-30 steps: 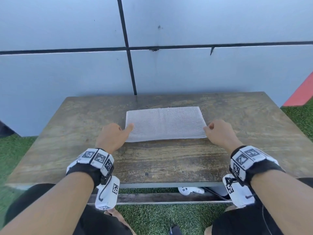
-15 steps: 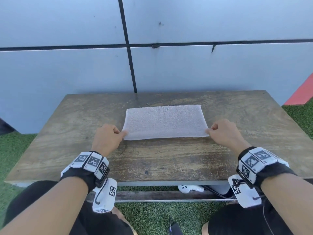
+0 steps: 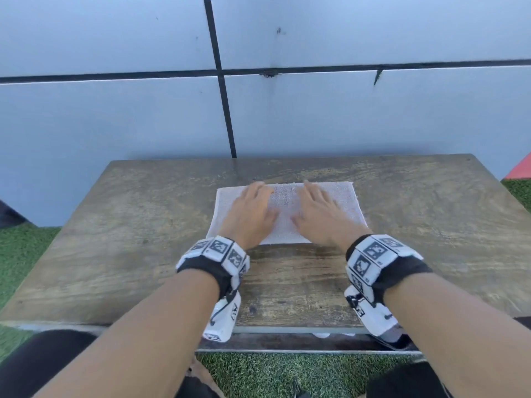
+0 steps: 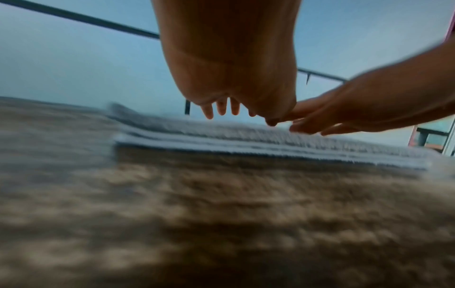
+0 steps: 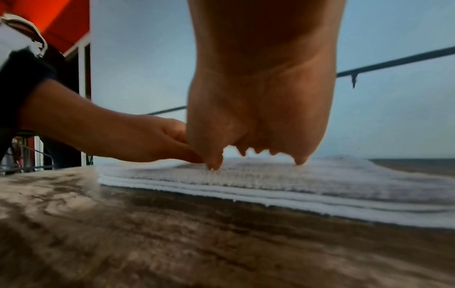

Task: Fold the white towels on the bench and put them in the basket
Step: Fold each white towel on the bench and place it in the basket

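Note:
A white towel [image 3: 286,202], folded into a flat rectangle of several layers, lies on the wooden bench [image 3: 129,225] near its middle. My left hand [image 3: 253,208] lies flat on the towel's left half, fingers straight and pointing away from me. My right hand [image 3: 319,211] lies flat on the right half, thumbs almost meeting. In the left wrist view the left hand [image 4: 229,78] hovers low over the stacked layers of the towel [image 4: 246,144]. The right wrist view has the right hand [image 5: 261,117] with fingertips touching the towel [image 5: 295,185]. No basket is in view.
A pale panelled wall [image 3: 344,110] stands right behind the bench's far edge. Green artificial grass [image 3: 20,248] surrounds the bench. A red surface [image 3: 520,170] shows at the far right. My knees are under the bench's near edge.
Both hands left the towel's near corners and moved inward and forward onto its top, where they now lie flat side by side. The towel has stayed in place.

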`<state>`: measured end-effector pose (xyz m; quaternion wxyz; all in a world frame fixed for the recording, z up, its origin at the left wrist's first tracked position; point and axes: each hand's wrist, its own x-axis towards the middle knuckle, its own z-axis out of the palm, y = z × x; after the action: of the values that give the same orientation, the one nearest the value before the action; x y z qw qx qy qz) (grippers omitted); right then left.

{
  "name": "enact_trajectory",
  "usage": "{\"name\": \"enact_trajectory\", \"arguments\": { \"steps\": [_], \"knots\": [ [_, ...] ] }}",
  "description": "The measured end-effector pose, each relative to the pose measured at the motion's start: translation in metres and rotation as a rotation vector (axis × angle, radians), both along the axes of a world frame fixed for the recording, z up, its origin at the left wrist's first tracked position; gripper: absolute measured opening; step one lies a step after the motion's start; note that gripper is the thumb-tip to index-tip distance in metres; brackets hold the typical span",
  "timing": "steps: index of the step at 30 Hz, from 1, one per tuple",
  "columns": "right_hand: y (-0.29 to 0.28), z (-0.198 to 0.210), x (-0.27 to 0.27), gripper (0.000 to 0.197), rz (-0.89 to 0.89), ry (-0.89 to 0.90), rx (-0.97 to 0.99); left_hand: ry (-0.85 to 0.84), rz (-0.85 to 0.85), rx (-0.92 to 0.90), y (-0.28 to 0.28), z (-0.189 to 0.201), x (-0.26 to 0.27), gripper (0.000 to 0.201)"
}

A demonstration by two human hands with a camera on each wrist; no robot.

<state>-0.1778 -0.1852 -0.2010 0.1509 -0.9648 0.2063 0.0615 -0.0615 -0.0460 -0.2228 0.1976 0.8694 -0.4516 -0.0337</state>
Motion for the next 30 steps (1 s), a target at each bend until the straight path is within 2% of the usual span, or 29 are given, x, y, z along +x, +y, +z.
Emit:
{"name": "enact_trajectory", "arguments": {
  "steps": [2, 4, 9, 15, 30],
  "knots": [
    [0.003, -0.013, 0.012, 0.066, 0.082, 0.172, 0.021, 0.028, -0.019, 0.109, -0.013, -0.015, -0.004, 0.052],
    [-0.002, -0.023, 0.012, 0.063, 0.096, 0.231, 0.049, 0.029, 0.015, 0.206, -0.015, -0.026, -0.005, 0.056],
    [-0.014, -0.029, 0.001, 0.064, 0.106, 0.16, 0.051, 0.048, 0.006, 0.232, -0.009, -0.024, 0.0, 0.058],
    [-0.021, -0.034, -0.012, 0.073, -0.009, 0.085, 0.049, 0.088, 0.047, 0.263, 0.001, -0.024, 0.002, 0.063],
    [-0.011, -0.035, -0.076, 0.082, -0.127, 0.094, 0.006, 0.046, 0.13, 0.289, 0.053, -0.022, -0.036, 0.074]
  ]
}}
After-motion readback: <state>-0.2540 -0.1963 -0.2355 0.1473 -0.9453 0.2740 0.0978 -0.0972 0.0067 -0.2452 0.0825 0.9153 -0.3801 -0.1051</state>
